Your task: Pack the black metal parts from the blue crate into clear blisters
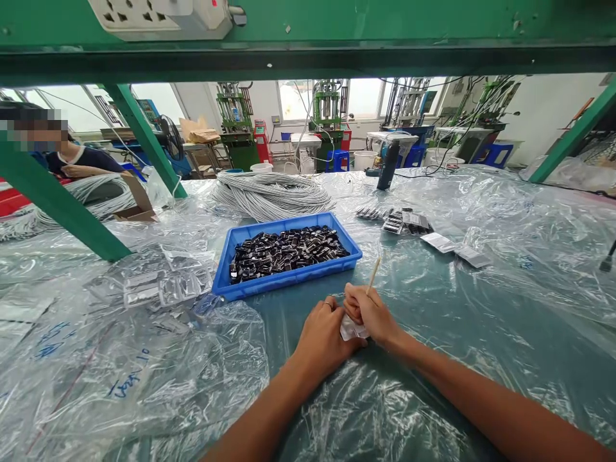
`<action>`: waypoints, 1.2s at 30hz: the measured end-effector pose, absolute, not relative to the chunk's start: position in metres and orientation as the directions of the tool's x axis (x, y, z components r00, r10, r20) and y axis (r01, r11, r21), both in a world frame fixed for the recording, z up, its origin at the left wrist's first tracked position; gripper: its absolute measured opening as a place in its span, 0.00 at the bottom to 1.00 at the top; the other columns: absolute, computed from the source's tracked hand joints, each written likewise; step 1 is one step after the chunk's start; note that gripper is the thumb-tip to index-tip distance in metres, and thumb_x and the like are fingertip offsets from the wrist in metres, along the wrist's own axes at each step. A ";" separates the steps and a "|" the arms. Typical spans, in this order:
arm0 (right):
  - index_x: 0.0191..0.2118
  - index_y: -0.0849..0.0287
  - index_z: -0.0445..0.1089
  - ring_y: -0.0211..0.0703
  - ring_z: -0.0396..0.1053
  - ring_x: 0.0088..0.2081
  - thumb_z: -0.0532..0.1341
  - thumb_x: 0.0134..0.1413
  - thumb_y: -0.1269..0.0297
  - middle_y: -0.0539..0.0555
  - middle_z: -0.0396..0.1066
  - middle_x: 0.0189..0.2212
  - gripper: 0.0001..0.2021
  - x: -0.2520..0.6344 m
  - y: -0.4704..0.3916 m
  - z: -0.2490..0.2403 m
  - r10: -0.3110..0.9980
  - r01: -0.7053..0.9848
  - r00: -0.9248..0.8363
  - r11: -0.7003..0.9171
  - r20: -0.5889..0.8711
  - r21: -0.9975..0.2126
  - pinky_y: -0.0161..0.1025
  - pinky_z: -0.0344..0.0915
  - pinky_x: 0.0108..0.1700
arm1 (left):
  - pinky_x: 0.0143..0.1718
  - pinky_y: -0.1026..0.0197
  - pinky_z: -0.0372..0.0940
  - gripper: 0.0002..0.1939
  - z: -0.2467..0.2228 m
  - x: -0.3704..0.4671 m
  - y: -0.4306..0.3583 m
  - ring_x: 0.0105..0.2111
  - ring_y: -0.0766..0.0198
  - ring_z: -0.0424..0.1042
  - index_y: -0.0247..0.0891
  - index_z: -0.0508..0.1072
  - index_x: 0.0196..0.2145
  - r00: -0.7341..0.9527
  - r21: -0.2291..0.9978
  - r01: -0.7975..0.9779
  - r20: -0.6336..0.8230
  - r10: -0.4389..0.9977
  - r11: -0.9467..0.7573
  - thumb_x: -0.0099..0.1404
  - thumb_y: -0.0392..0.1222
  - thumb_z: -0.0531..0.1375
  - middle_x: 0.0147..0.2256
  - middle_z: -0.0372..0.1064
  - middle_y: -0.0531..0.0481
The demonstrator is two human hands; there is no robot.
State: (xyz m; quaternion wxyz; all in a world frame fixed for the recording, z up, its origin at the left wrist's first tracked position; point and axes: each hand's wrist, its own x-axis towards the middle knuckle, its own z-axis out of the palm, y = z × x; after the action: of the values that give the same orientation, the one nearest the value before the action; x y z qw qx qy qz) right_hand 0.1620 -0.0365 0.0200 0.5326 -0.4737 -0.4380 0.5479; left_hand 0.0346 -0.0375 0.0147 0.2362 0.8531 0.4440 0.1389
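Note:
My right hand (369, 313) is closed around a thin pale wooden stick (374, 274), whose upper end rises above the fist. Under it my left hand (323, 333), with a ring on one finger, holds a small clear plastic piece (352, 328) against the table. Both hands partly cover that piece, and the stick's lower end is hidden. Just beyond my hands stands a blue tray (289, 280) filled with small black parts (289, 250).
Coiled grey cable (274, 192) lies behind the tray. Flat packs (409, 221) and a dark upright tool (387, 165) are at right. Clear plastic trays (161, 289) lie left on plastic sheeting (192, 378). Green posts (144, 141) frame the bench; a person (86, 157) sits far left.

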 end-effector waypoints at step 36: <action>0.17 0.54 0.47 0.31 0.43 0.16 0.57 0.54 0.47 0.43 0.45 0.13 0.26 0.157 -0.053 0.018 0.998 -0.156 -0.043 -0.052 -0.046 -0.986 0.35 0.41 0.19 | 0.34 0.59 0.59 0.09 0.009 0.041 -0.031 0.35 0.58 0.66 0.39 0.73 0.26 0.476 0.780 0.502 0.110 0.873 -0.373 0.49 0.42 0.70 0.27 0.66 0.52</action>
State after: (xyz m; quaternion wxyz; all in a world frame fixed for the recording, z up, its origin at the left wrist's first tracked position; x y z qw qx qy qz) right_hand 0.1567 -0.0530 0.0175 0.5155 -0.4614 -0.4564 0.5595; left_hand 0.0408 -0.0315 0.0087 0.3493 0.7848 0.4379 0.2651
